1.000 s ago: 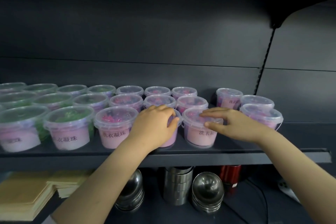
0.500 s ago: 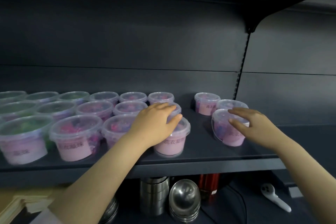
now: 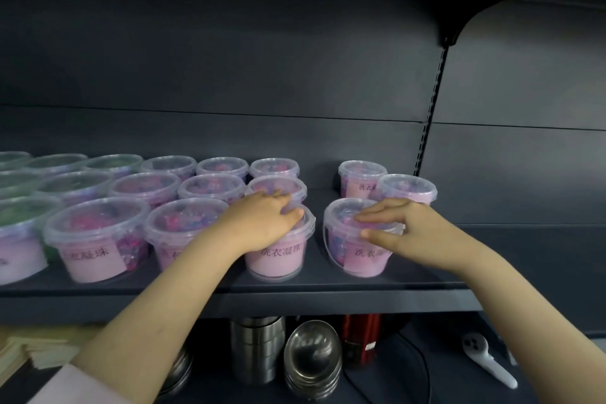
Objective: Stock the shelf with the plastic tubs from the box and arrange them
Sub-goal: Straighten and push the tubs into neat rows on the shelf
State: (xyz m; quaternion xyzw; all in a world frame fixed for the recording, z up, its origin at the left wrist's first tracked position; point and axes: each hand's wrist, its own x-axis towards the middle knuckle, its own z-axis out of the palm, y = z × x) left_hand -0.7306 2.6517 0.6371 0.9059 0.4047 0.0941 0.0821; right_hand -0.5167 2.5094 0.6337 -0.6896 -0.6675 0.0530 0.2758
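Two hands, one tub each. The left fingers [image 3: 288, 211] are pressed together and curled over the lid of the left tub [image 3: 278, 256]. The right fingers [image 3: 373, 215] are a bit spread across the lid of the right tub [image 3: 364, 256], with the thumb at the near rim in a loose pinch.

Both tubs sit at the near edge of the shelf [image 3: 328, 289], with a gap between them.

If it were me, I'd slide the right one left with its base flat, not lift it by the lid, which could pop off. I'd steady the left one so the row [image 3: 98, 239] doesn't shuffle, and stop when the rims just touch.

Both stand upright, lids up, axis vertical, labels facing near. The right one's label looks turned slightly rightward, so it could use a small twist.
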